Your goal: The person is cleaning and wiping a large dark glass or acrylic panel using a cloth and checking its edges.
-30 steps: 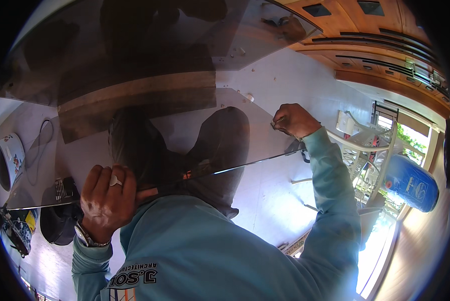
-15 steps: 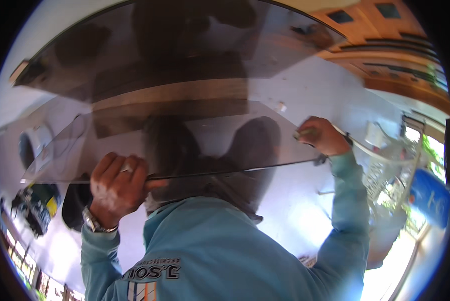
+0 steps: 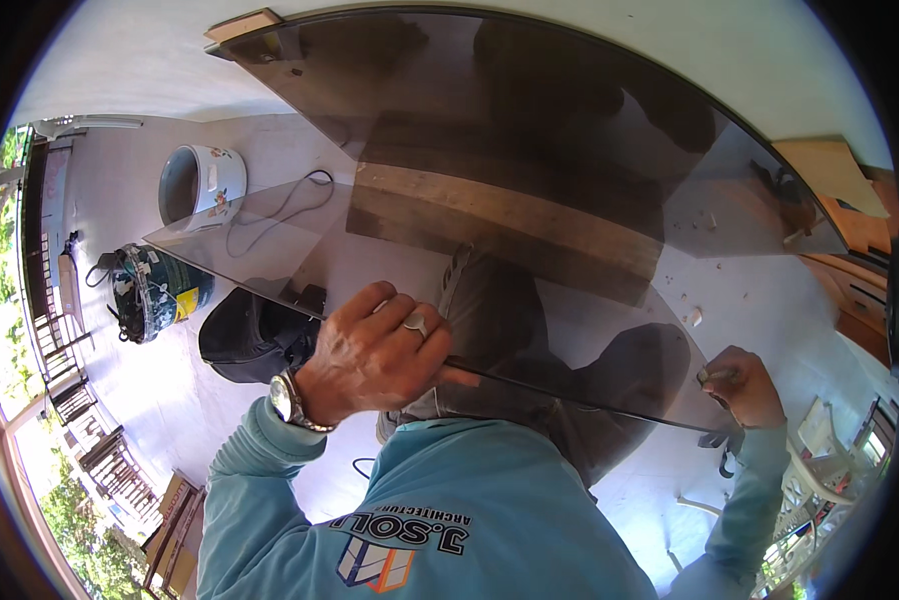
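Note:
A large smoke-tinted glass sheet (image 3: 579, 365) lies in front of me, its near edge crossing my lap. My left hand (image 3: 374, 350) is closed over that edge, thumb underneath; it wears a ring and a metal watch. At the sheet's right end, my right hand (image 3: 744, 385) has its fingers pinched round a small greenish thing, too little of it showing to name. Seen through the glass are a thick wooden block (image 3: 489, 205) and my legs. Farther off, a darker tinted panel (image 3: 569, 90) stands against the wall; I cannot tell whether the two join.
A white flowered pot (image 3: 204, 185) and a loop of dark cord (image 3: 314, 180) are at the left. A stained bucket (image 3: 159, 290) stands beside a black shoe (image 3: 254, 335). Wooden drawers (image 3: 849, 300) and a white chair (image 3: 819, 460) are on the right. Crumbs dot the pale floor (image 3: 739, 275).
My view has swung left, so the glass and both hands appear farther right and tilted. My left hand still grips the near edge; my right hand stays near the right end, still pinched.

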{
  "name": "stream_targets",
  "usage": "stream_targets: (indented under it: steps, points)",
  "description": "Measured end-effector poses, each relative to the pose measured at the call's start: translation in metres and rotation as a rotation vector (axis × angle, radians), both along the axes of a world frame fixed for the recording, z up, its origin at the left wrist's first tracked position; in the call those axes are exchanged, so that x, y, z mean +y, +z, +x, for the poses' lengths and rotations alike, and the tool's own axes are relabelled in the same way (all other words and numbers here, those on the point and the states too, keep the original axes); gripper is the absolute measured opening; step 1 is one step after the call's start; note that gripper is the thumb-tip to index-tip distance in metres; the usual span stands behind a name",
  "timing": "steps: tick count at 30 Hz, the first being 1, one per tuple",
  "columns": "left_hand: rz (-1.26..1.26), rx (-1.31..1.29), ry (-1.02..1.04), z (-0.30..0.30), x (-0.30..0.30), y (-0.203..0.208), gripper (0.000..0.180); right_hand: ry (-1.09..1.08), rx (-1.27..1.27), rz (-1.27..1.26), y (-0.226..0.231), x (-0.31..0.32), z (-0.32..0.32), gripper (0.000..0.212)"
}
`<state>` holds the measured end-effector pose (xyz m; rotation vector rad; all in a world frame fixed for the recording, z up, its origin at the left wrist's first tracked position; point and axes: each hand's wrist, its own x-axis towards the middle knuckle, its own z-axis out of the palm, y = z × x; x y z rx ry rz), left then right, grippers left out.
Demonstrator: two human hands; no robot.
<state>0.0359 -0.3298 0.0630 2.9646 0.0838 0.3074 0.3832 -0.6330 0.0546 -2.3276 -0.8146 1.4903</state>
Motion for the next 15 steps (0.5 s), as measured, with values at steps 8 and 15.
stream_targets:
  steps: [8,15]
  points:
    - [-0.179,-0.095,0.109,0.013,-0.014,-0.006,0.047,-0.185,0.174,-0.149,-0.001,0.005,0.012,0.011]
    - [-0.137,-0.018,0.119,0.021,-0.018,-0.009,0.062,0.05,0.096,-0.335,-0.001,0.026,0.02,0.02]
